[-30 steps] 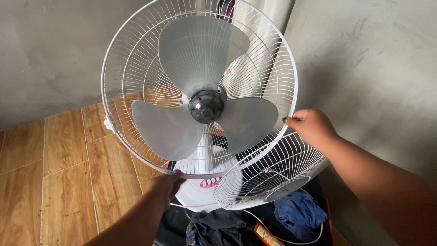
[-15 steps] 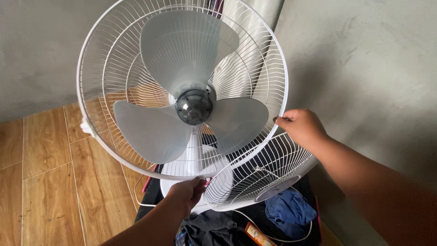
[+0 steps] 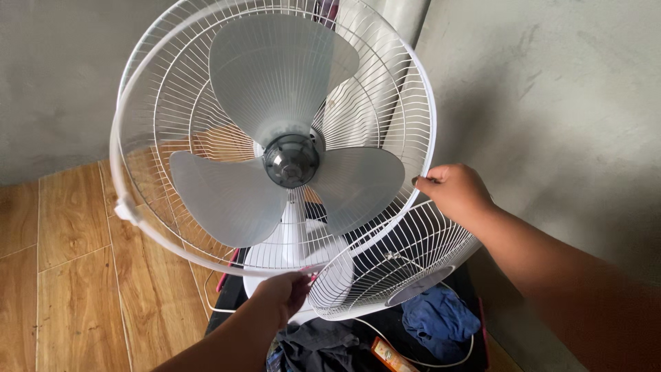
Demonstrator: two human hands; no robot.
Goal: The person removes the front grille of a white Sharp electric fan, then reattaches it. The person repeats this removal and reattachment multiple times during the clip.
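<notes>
- Left hand (image 3: 282, 293) grip clenched on the bottom of the white plastic guard ring (image 3: 127, 210).
- Right hand (image 3: 454, 193) grip pinches the white wire fan cage (image 3: 179, 103) rim.
- Detached white wire front grille (image 3: 406, 258) leans below, over blue cloth (image 3: 437, 320).

Small orange tube-shaped package (image 3: 387, 353), bottom centre, beside blue cloth (image 3: 437, 318)

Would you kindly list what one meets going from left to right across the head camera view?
Wooden floor → white clip on the guard rim → left hand and dark fan hub, level with each other → detached front grille → right hand → grey wall.
</notes>
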